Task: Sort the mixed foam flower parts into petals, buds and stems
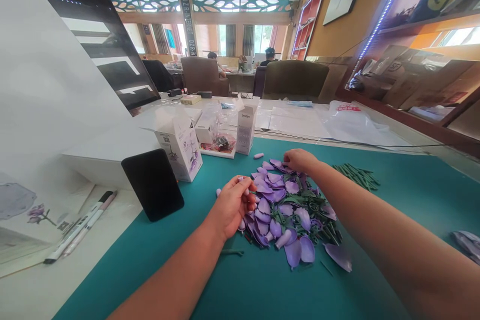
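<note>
A heap of purple plastic petals [273, 195] mixed with green leaf and stem parts [311, 205] lies on the green mat [262, 290]. At the heap's left edge, my left hand [234, 205] is closed, with a small pale-purple bud-shaped piece [245, 186] between thumb and fingers. My right hand [301, 161] reaches to the far edge of the heap. Its fingers are bent down among the petals, and their tips are partly hidden, so what they pinch does not show. Another pale-purple bud piece [258, 156] lies alone beyond the heap.
Green stems [356, 176] lie bundled at the right. Behind the heap stand an opened flower-print box [183, 152] and a narrow box [246, 127]. A black tablet or phone [153, 185] leans at the left, near two pens [82, 227]. Two people sit in the background.
</note>
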Demonstrator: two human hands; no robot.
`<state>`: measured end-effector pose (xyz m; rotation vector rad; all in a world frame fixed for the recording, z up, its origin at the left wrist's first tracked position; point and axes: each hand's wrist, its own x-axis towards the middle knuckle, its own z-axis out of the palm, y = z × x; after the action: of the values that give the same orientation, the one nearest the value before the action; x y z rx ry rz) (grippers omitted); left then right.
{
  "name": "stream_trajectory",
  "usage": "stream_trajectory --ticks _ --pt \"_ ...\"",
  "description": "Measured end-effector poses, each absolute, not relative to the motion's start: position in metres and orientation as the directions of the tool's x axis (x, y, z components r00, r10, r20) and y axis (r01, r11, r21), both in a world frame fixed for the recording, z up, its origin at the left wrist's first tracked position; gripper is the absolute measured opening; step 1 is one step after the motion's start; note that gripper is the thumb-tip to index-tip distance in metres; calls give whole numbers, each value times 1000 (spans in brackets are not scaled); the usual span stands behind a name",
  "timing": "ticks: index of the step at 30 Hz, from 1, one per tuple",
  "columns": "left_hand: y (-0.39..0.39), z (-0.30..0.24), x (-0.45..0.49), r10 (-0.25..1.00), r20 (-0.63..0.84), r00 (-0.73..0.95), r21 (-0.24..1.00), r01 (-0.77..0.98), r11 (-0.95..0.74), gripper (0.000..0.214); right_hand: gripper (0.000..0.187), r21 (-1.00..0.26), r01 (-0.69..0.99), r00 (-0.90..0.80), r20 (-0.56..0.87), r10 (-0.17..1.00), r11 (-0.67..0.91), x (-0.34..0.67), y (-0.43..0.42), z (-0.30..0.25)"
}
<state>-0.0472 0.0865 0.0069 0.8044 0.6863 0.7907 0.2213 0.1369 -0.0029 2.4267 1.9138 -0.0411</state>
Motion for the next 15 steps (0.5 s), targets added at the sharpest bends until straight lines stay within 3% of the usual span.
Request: stream_trajectory --ticks 3,7,15 --pt "88 7 -47 825 -231 515 807 -373 459 26 30 35 971 238 0 971 -238 214 145 6" --pt "92 8 -50 840 -233 490 764 -442 470 31 37 20 992 125 61 990 -126 186 167 10" --pt "106 13 -57 896 -245 369 724 -546 422 10 23 19 997 77 -4 997 -77 148 193 -5"
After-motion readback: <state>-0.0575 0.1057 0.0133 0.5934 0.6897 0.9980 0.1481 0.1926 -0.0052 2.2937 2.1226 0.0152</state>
